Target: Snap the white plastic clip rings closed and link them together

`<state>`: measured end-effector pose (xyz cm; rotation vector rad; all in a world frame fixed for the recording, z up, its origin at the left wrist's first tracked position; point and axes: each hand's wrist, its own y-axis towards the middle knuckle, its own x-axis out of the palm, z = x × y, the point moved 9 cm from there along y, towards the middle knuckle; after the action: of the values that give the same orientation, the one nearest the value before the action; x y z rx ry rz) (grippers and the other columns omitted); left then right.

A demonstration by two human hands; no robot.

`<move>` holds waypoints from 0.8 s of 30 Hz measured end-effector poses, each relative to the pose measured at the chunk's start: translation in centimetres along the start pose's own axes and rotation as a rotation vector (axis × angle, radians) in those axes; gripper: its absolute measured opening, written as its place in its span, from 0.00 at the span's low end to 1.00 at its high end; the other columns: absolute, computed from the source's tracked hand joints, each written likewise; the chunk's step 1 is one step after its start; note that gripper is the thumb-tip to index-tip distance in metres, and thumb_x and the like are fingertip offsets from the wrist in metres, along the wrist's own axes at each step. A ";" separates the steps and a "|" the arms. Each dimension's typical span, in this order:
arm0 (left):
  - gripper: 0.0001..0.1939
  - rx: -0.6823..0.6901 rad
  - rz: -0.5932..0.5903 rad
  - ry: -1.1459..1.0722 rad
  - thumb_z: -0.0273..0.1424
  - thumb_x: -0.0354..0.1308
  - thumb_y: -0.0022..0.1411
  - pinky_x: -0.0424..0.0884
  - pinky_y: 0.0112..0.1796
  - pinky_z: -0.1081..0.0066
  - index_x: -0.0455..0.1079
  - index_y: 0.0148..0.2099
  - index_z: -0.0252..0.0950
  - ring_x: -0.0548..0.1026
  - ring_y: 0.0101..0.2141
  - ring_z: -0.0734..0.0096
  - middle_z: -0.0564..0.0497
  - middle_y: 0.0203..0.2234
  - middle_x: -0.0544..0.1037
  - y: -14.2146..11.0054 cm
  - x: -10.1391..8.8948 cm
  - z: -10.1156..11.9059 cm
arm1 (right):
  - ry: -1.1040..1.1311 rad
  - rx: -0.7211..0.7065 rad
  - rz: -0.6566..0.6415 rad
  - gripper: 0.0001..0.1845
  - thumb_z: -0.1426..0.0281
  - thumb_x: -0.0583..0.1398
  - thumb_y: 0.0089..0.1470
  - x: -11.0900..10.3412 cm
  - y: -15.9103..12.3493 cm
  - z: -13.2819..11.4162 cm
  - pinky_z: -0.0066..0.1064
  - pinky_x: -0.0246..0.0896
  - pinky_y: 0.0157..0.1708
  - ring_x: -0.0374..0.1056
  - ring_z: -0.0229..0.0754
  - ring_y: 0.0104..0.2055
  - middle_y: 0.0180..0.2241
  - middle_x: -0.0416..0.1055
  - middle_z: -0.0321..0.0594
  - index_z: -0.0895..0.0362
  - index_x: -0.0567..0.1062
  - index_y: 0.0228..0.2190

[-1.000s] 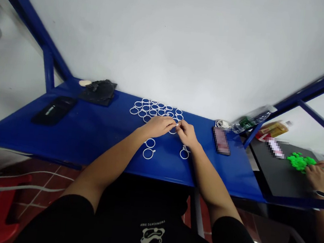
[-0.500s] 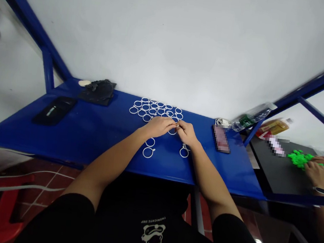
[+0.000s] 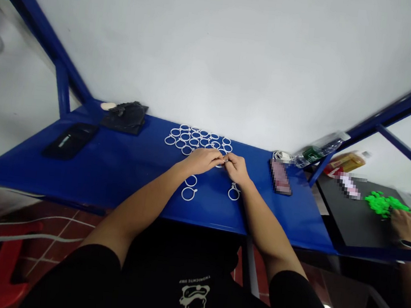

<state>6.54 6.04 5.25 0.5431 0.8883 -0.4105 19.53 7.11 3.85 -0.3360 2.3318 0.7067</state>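
Observation:
Over the middle of the blue table point(image 3: 125, 174), my left hand point(image 3: 203, 160) and my right hand point(image 3: 236, 167) meet fingertip to fingertip, both closed in a pinch. Between them they grip a white curtain ring point(image 3: 219, 165), mostly hidden behind the fingers. Just behind the hands lies a cluster of several white curtain rings point(image 3: 195, 135) with small eyelets. Nearer to me, two loose rings point(image 3: 188, 194) rest by my left wrist. Another ring point(image 3: 234, 193) lies beside my right wrist, partly overlapping something white that the arm covers.
Left on the table are a black flat case point(image 3: 69, 141) and a crumpled black bag point(image 3: 126, 117). To the right lie a blurred-out phone point(image 3: 280, 176), a white cable point(image 3: 283, 156) and a plastic bottle point(image 3: 320, 150). A co-worker's hands point(image 3: 408, 226) handle green pieces point(image 3: 383, 204) at a neighbouring dark table.
The ring between my fingers has tilted, and less of it shows now. My hands stay nearly in place. The co-worker's hands have shifted slightly right, away from the green pile.

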 end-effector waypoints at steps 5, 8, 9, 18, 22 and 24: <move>0.12 -0.130 0.066 -0.054 0.43 0.64 0.72 0.72 0.46 0.63 0.79 0.47 0.40 0.79 0.46 0.60 0.45 0.46 0.83 -0.6 -3.3 -2.5 | -0.264 -0.014 0.017 0.14 0.73 0.58 0.58 -1.4 0.0 0.2 0.34 0.68 0.41 0.76 0.46 0.36 0.36 0.83 0.41 0.54 0.83 0.41; 0.15 -0.240 -0.291 -0.195 0.44 0.73 0.61 0.72 0.37 0.65 0.78 0.42 0.39 0.79 0.36 0.64 0.48 0.37 0.84 -1.8 -1.7 -4.5 | -0.373 0.018 -0.041 0.18 0.74 0.60 0.61 -1.7 0.1 1.0 0.37 0.71 0.46 0.78 0.48 0.42 0.45 0.85 0.45 0.54 0.85 0.49; 0.18 -0.248 -0.415 -0.194 0.43 0.76 0.55 0.71 0.36 0.66 0.79 0.42 0.40 0.79 0.34 0.64 0.49 0.36 0.84 -2.5 -1.0 -4.9 | -0.385 0.024 -0.081 0.18 0.74 0.61 0.61 -1.6 0.1 1.3 0.38 0.72 0.48 0.78 0.49 0.44 0.47 0.85 0.45 0.53 0.85 0.50; 0.12 -0.347 -0.565 -0.029 0.34 0.77 0.46 0.66 0.33 0.67 0.79 0.32 0.40 0.77 0.29 0.65 0.51 0.28 0.83 -3.3 1.0 -7.3 | -0.228 0.060 -0.250 0.11 0.76 0.69 0.57 -0.5 0.0 2.6 0.37 0.73 0.47 0.80 0.45 0.43 0.44 0.85 0.42 0.54 0.86 0.42; 0.03 -0.358 -0.496 0.020 0.31 0.69 0.54 0.65 0.34 0.65 0.78 0.29 0.40 0.76 0.29 0.65 0.50 0.29 0.83 -2.7 0.5 -7.0 | -0.266 0.108 -0.266 0.14 0.76 0.73 0.53 -0.5 -0.1 3.3 0.35 0.72 0.44 0.78 0.45 0.41 0.44 0.84 0.42 0.54 0.85 0.42; 0.02 -0.337 -0.412 0.035 0.30 0.66 0.57 0.66 0.35 0.65 0.78 0.31 0.40 0.76 0.30 0.65 0.49 0.31 0.84 -2.2 -0.1 -6.4 | -0.270 0.101 -0.245 0.18 0.72 0.75 0.52 -0.7 -0.1 3.3 0.36 0.71 0.43 0.77 0.45 0.41 0.45 0.83 0.44 0.55 0.85 0.46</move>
<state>1.34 8.14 1.42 0.0535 1.0799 -0.6098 21.85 9.00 2.21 -0.4427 2.0194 0.4806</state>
